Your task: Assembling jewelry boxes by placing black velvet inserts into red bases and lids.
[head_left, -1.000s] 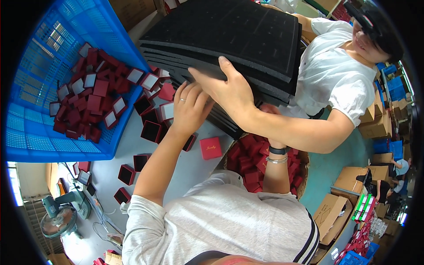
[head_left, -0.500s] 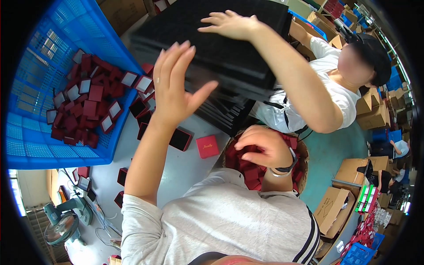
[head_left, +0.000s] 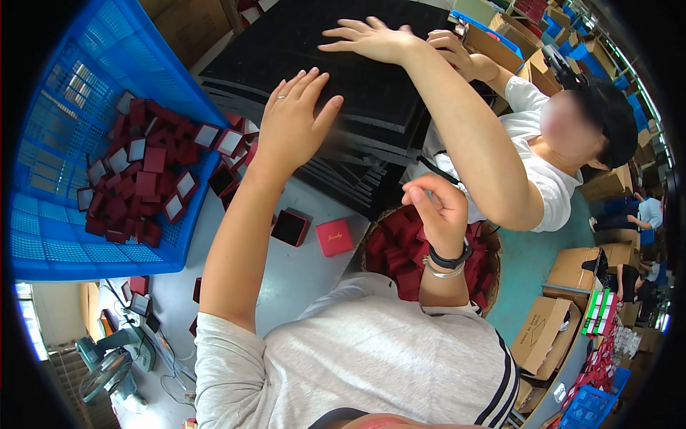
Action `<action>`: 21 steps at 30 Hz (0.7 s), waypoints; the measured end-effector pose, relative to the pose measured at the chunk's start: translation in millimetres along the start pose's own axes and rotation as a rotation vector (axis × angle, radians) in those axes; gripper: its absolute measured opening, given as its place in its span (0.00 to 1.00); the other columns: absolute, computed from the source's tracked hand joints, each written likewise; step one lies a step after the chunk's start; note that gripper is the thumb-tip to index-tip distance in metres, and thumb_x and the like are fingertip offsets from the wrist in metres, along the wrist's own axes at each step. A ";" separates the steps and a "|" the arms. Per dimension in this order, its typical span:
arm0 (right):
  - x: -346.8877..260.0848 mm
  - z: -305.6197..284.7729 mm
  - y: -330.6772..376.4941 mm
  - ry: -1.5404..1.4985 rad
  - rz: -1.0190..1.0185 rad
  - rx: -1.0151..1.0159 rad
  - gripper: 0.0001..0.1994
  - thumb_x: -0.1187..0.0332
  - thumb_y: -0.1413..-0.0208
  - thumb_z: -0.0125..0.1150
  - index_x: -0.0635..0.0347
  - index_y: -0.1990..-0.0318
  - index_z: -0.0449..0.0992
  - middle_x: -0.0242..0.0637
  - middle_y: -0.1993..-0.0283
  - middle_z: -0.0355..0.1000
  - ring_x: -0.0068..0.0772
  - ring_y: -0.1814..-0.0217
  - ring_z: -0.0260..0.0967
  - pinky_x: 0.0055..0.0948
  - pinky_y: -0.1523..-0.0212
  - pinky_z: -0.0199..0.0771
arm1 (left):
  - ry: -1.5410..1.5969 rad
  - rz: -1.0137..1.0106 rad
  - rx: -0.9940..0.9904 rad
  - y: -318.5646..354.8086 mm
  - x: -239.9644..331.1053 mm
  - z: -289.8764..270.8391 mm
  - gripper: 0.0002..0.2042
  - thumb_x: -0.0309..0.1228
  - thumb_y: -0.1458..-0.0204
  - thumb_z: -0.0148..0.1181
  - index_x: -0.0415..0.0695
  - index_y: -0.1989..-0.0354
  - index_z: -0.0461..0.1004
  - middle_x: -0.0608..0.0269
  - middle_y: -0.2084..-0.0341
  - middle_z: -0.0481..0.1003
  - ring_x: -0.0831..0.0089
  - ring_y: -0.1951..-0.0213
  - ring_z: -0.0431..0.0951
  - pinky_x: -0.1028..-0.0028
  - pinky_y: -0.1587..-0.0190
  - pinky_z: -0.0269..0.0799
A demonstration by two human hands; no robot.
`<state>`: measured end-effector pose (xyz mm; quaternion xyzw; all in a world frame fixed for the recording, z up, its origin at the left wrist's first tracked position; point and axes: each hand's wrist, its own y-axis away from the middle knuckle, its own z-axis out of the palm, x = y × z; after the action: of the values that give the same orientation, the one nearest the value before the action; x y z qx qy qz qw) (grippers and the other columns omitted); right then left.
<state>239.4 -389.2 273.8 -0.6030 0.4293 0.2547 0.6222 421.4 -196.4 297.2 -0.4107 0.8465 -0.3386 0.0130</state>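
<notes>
A stack of black foam-like sheets (head_left: 286, 43) stands on the table in front of me. My left hand (head_left: 296, 129) is over its near side, fingers spread, holding nothing; I cannot tell whether it touches. My right hand (head_left: 443, 207) is raised above a round container of red boxes (head_left: 400, 243), its fingers curled in and nothing visible in them. A co-worker's hand (head_left: 371, 41) lies flat on the top sheet, and their other hand (head_left: 454, 53) is at the stack's far right corner. Near my left forearm sit an open dark-lined box (head_left: 290, 227) and a closed red box (head_left: 334, 237).
A tilted blue plastic crate (head_left: 132, 259) full of red boxes takes up the left side. More boxes lie on the grey table (head_left: 250, 247) beside it. A small fan (head_left: 107, 372) stands at lower left. Cardboard cartons (head_left: 543, 329) stand to the right, and the co-worker (head_left: 532, 143) is close by.
The black stack looks sharper and slightly shifted left. My left hand has moved a little right. My right hand has risen and curled its fingers. The co-worker's second hand has come to the stack's corner.
</notes>
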 end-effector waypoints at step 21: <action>-15.8 64.2 -129.0 1.103 0.017 -0.192 0.09 0.75 0.46 0.54 0.64 0.60 0.79 0.45 0.60 0.78 0.46 0.53 0.75 0.42 0.53 0.76 | -0.007 0.353 0.287 14.5 24.9 -6.9 0.09 0.26 0.54 0.63 0.43 0.64 0.75 0.62 0.64 0.75 0.62 0.55 0.75 0.65 0.49 0.71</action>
<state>353.7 -342.3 349.6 -0.6973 0.6711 -0.0553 0.2458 392.9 -203.8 300.4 -0.2513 0.8483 -0.4466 0.1332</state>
